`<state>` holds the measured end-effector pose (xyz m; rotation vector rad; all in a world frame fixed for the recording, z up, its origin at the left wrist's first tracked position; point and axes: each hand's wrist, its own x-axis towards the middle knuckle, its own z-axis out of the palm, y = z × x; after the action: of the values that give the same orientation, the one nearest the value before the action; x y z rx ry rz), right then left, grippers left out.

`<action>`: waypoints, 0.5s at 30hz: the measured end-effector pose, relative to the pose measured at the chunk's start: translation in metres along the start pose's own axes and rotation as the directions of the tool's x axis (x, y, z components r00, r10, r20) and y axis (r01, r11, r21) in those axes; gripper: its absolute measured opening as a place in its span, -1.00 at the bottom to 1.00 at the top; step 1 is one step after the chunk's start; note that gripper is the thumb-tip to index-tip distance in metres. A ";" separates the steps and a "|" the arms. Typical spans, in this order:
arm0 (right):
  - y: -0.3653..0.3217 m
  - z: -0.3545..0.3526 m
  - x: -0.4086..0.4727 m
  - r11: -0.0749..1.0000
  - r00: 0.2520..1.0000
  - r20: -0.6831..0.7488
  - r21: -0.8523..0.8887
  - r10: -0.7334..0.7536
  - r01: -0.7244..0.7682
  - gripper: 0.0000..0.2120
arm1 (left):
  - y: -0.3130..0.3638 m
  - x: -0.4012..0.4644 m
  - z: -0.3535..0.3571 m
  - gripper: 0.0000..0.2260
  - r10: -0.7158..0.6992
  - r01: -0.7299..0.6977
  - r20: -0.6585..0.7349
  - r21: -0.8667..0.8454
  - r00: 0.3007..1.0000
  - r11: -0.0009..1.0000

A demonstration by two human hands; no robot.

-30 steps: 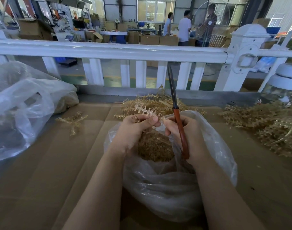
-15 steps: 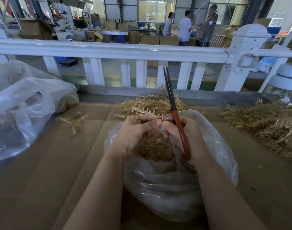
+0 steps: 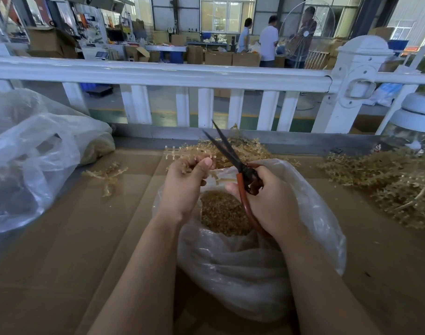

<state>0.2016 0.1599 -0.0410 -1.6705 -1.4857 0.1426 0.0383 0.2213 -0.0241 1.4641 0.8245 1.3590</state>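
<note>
Pinching a gold plastic sprig (image 3: 173,152) between thumb and curled fingers, the left hand (image 3: 182,187) hovers over the far rim of the clear plastic bag (image 3: 243,274) on the cardboard-covered worktop (image 3: 73,238). The right hand (image 3: 269,201), also above the bag, has its grip closed round the red handles of the scissors (image 3: 230,155), whose dark blades stand parted just beside the sprig. Gold trimmings (image 3: 223,213) lie inside the bag; one sprig pile (image 3: 252,148) lies just beyond it, another (image 3: 387,184) well to its right.
</note>
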 end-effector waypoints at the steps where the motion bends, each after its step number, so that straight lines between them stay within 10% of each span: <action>1: 0.000 0.000 0.000 0.999 0.999 -0.001 -0.041 -0.032 0.032 -0.37 | 0.001 0.000 0.000 -0.81 0.006 -0.006 0.000 0.012 1.000 1.000; 15: 0.004 0.004 0.001 0.955 0.988 -0.072 -0.275 -0.138 0.113 -0.33 | 0.005 -0.002 -0.001 -0.76 0.051 -0.053 0.030 0.094 0.998 0.994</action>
<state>0.2021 0.1636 -0.0455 -1.7631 -1.5915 -0.2124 0.0362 0.2181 -0.0201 1.5842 0.8487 1.3515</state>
